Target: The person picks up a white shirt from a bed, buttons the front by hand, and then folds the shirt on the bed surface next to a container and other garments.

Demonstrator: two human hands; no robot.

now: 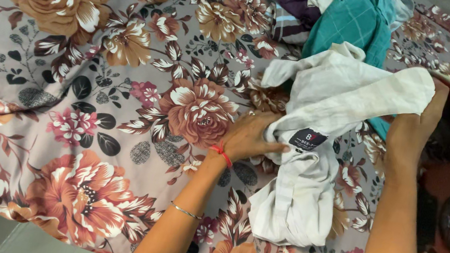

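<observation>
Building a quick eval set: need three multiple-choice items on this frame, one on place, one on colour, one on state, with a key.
1. Where does the heap of other clothes lie?
A. top middle of the bedsheet
B. bottom left corner
C. on the floor

2. What colour is the garment in the hands?
A. teal
B. off-white
C. black

3. What is the right hand doing?
A. resting flat on the bedsheet
B. hanging free
C. gripping the garment's edge

Key: 1 A, the heap sits past the hands; 2 B, pale cloth with a small dark label; 3 C, fingers closed on cloth, as with the left hand.
</observation>
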